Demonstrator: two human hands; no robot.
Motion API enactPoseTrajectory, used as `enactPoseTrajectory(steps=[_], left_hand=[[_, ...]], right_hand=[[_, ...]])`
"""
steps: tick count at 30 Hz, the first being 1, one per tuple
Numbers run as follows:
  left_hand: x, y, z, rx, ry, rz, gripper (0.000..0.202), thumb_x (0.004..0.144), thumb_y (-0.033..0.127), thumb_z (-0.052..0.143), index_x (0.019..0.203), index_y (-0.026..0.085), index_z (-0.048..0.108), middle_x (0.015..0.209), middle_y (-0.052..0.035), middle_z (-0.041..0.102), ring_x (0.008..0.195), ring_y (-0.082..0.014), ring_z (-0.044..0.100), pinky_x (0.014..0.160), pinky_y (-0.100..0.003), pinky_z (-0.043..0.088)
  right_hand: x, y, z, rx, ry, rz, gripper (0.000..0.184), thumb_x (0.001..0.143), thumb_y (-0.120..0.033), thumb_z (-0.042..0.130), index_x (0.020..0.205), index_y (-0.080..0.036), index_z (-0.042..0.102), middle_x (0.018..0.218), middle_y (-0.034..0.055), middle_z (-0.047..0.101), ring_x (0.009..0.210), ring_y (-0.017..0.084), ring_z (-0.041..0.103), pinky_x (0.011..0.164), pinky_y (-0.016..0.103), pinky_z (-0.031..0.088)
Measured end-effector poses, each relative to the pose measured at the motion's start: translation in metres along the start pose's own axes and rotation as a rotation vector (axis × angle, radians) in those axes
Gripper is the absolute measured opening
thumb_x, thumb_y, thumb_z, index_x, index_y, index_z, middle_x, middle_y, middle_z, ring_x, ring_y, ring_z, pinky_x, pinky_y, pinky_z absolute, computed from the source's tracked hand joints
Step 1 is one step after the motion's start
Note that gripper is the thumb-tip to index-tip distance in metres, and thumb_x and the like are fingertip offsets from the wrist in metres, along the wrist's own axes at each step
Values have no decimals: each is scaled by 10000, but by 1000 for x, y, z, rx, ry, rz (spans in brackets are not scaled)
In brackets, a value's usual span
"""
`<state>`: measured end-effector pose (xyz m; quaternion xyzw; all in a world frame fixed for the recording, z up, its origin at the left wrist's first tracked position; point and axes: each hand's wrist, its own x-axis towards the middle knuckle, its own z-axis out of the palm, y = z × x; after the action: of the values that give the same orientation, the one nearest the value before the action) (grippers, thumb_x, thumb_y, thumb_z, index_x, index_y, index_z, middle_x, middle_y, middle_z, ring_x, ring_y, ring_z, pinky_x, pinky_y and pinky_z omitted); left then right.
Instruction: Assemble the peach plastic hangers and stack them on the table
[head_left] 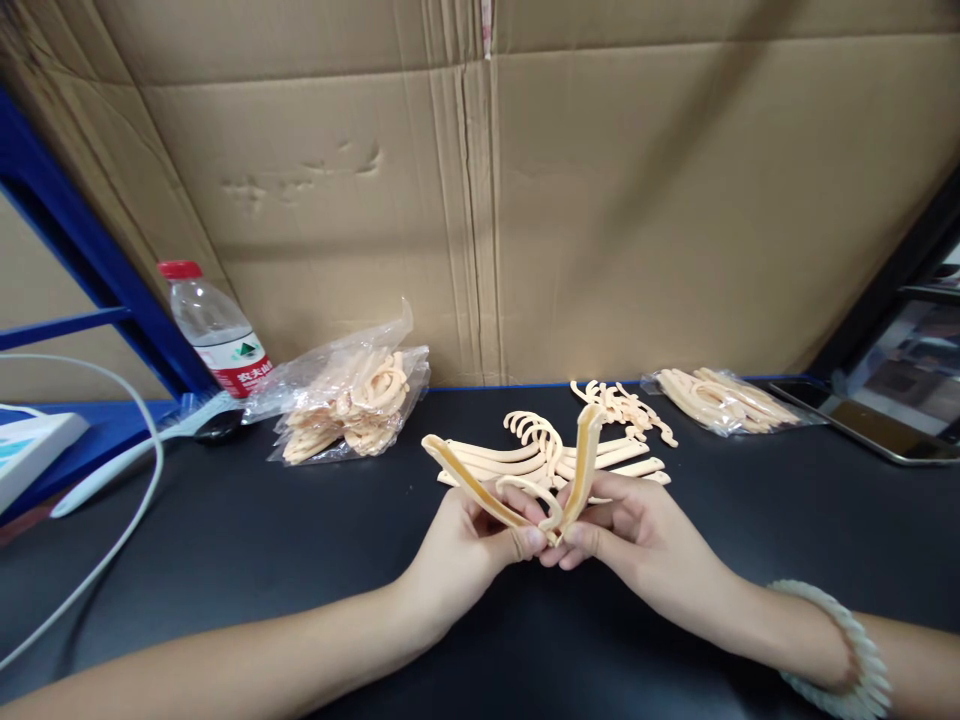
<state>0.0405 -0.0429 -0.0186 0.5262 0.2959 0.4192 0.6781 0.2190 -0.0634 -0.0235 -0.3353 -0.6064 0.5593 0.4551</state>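
Both my hands meet over the black table [225, 540], pinching one small peach plastic hanger [525, 490]. My left hand [469, 545] grips its left arm, which angles up to the left. My right hand [637, 535] grips the right arm, which stands nearly upright. The two arms form a V, and the hook curls between my fingertips. Just behind my hands lies a pile of the same hangers [570, 455], with several loose hooks [626, 405] farther back.
A plastic bag of hangers [349, 405] lies at the left, another bag [724, 400] at the right. A water bottle [217, 330] stands by a blue frame [82, 255]. A white cable [112, 480], a phone [862, 420] and a cardboard wall [525, 200] surround the table.
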Motion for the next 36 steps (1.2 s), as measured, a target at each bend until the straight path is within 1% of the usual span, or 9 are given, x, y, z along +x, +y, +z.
enactPoseTrajectory(steps=[5, 15, 22, 25, 28, 30, 32, 34, 36], left_hand=[[-2, -2, -2, 52, 65, -5, 244, 630, 278, 843, 698, 136, 657, 661, -12, 662, 611, -130, 567, 618, -248, 450], [-6, -3, 2, 48, 85, 22, 243, 696, 302, 806, 671, 126, 640, 615, -9, 623, 595, -124, 551, 609, -241, 445], [-6, -4, 3, 21, 110, -6, 238, 694, 287, 812, 699, 122, 640, 637, -10, 631, 607, -115, 562, 610, -228, 453], [-6, -2, 2, 20, 128, -36, 270, 677, 295, 824, 727, 123, 622, 664, -9, 636, 619, -119, 587, 609, -229, 473], [-4, 0, -1, 36, 227, -50, 331, 637, 289, 849, 740, 133, 576, 690, 6, 632, 612, -110, 603, 611, -225, 494], [-2, 3, -4, 50, 294, -43, 369, 631, 292, 849, 738, 148, 526, 697, 16, 625, 612, -108, 610, 621, -228, 503], [1, 5, -7, 93, 352, -15, 377, 654, 308, 826, 743, 165, 489, 663, 34, 598, 577, -101, 590, 576, -216, 486], [5, 8, -12, 189, 422, 36, 349, 694, 330, 787, 758, 174, 481, 609, 58, 544, 505, -77, 518, 486, -188, 415], [9, 11, -19, 302, 497, 124, 314, 726, 334, 752, 777, 178, 484, 593, 72, 499, 487, -63, 450, 453, -174, 344]], right_hand=[[0, 2, 3, -30, 55, -12, 189, 829, -317, 708, 822, -163, 598, 768, 48, 713, 717, 175, 718, 661, 252, 599], [-1, -2, 7, -73, 110, 34, 303, 749, -410, 775, 803, -159, 614, 741, 65, 726, 704, 210, 725, 645, 280, 597], [3, 2, 7, -50, 90, 41, 276, 793, -377, 732, 878, -162, 580, 746, 45, 697, 662, 174, 706, 570, 234, 572], [9, -5, -7, -50, 36, 7, 277, 756, -327, 763, 851, -179, 550, 738, 3, 635, 648, 153, 672, 489, 206, 545], [15, -22, -36, -146, -58, -30, 228, 748, -309, 767, 780, -174, 585, 737, 1, 607, 634, 144, 632, 467, 220, 538], [18, -34, -59, -315, -102, -4, 211, 748, -317, 769, 759, -169, 619, 724, 13, 634, 610, 146, 630, 500, 245, 544], [19, -43, -77, -530, -120, -17, 192, 750, -312, 767, 740, -177, 631, 692, 9, 654, 586, 145, 629, 519, 246, 521], [18, -48, -89, -747, -160, -61, 148, 755, -280, 760, 741, -187, 645, 677, 2, 667, 600, 152, 636, 529, 240, 490], [17, -50, -93, -926, -229, -103, 89, 757, -224, 749, 746, -196, 666, 690, -4, 680, 636, 158, 645, 559, 241, 477]])
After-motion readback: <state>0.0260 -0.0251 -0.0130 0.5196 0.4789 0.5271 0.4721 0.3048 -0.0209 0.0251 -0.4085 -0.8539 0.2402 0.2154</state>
